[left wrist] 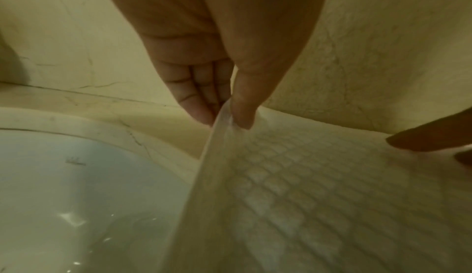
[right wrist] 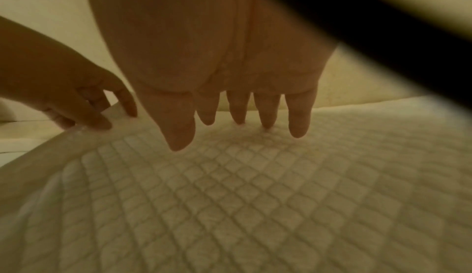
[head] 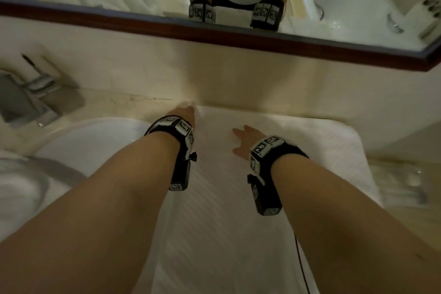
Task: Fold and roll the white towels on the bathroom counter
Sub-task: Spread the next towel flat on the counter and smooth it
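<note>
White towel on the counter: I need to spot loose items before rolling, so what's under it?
Only the white towel shows. The left hand pinches its far corner beside the sink; whatever lies beneath is covered.

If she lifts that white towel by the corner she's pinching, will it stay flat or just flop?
Probably flop: where the left hand pinches the towel, the edge already bends up softly. It looks thick and quilted, so it may hang in broad folds, not crumple. The right hand rests flat on it, which would likely keep it from sliding toward the sink.
</note>
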`<state>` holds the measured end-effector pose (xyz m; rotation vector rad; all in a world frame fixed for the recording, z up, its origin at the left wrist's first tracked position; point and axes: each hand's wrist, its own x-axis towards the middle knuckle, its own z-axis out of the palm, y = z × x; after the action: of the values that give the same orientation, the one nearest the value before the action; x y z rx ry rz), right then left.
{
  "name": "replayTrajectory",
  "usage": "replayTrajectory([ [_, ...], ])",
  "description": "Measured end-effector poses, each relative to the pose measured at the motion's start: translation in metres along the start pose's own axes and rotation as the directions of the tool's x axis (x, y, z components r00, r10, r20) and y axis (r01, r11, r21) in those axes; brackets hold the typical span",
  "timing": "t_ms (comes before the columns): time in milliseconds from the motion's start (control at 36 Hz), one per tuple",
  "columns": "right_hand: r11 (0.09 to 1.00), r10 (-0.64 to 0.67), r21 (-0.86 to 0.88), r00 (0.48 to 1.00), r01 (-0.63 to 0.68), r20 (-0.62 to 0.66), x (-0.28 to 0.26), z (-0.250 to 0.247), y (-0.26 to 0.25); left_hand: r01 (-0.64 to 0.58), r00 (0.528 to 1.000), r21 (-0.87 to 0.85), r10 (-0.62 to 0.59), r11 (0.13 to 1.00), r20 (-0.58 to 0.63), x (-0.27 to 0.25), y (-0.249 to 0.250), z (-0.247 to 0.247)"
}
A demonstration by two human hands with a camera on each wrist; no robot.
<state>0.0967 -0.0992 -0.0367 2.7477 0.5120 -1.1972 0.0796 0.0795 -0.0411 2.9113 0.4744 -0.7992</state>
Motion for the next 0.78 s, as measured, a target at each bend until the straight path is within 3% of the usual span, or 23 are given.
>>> replayTrajectory([
  [111, 1.0, 0.023, -0.015, 1.0, -0.023, 0.019, 0.016, 0.003, -0.011, -0.011, 0.996, -0.028, 0.008, 1.0, -0.089, 0.013, -0.005, -0.005],
  [250, 1.0, 0.012, -0.019, 1.0, -0.012, 0.01, 0.034, -0.01, -0.019, 0.024, 0.996, -0.071, -0.03, 0.997, -0.083, 0.033, -0.011, -0.012],
  [333, 0.999, 0.011, -0.035, 1.0, -0.01, 0.022, 0.039, -0.017, -0.023, 0.119, 0.982, 0.049, -0.11, 0.992, -0.152, 0.034, -0.008, -0.002],
  [417, 1.0, -0.01, -0.023, 1.0, 0.01, 0.021, 0.034, -0.021, -0.017, 0.111, 0.96, 0.139, -0.07, 0.984, -0.272, 0.027, 0.011, 0.01],
  [472, 1.0, 0.007, 0.029, 0.998, -0.006, -0.058, 0.025, -0.024, 0.0, 0.046, 0.968, 0.17, -0.002, 0.984, -0.25, 0.023, 0.031, 0.014],
  [556, 0.967, 0.199, 0.199, 0.96, -0.16, -0.197, 0.016, -0.019, 0.055, -0.048, 0.994, 0.043, 0.052, 0.998, -0.092, 0.019, 0.061, 0.025],
  [611, 0.944, 0.291, 0.206, 0.945, -0.257, -0.152, 0.014, -0.007, 0.096, -0.026, 1.0, -0.041, 0.026, 0.999, 0.01, 0.018, 0.068, 0.039],
  [694, 0.892, 0.439, 0.129, 0.898, -0.433, -0.029, 0.009, 0.016, 0.153, 0.013, 1.0, -0.057, -0.012, 0.998, 0.022, 0.02, 0.069, 0.049],
  [778, 0.868, 0.481, 0.15, 0.877, -0.474, -0.008, 0.003, 0.029, 0.187, 0.012, 0.999, -0.035, -0.011, 0.999, 0.034, 0.017, 0.067, 0.046],
])
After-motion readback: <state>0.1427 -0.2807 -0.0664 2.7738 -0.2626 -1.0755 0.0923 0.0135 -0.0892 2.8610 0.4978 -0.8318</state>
